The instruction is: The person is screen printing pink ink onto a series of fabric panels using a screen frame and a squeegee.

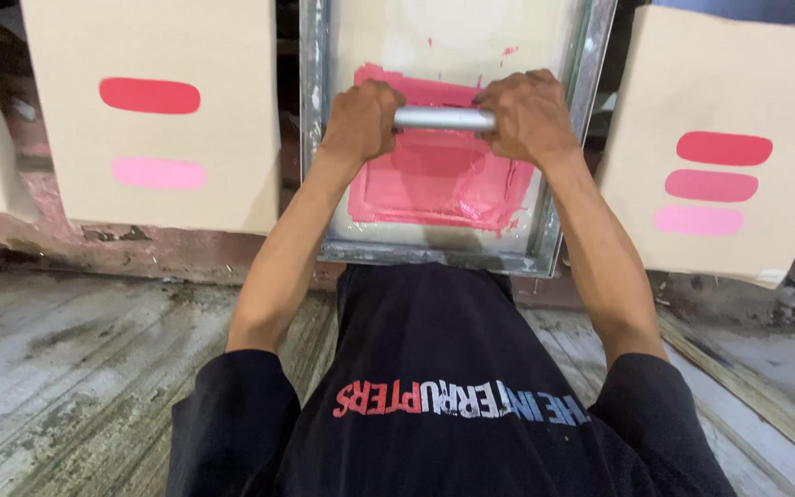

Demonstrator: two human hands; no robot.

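A metal squeegee handle [443, 118] is gripped at both ends, left hand [361, 120] and right hand [528, 115] each wrapped tight around the bar, fingers curled shut over it. It's held across the middle of a metal-framed printing screen [545, 248], right over a big smear of pink ink [439, 179]. The bar looks stiff and probably light-ish, though likely slick wherever ink has got on it, so the bare ends seem the best place for it to be held. The mesh underneath is probably springy and easily damaged.

One screen and one squeegee are seen. A cardboard sheet at left [154, 120] carries two printed bars, and a sheet at right [720, 156] carries three.
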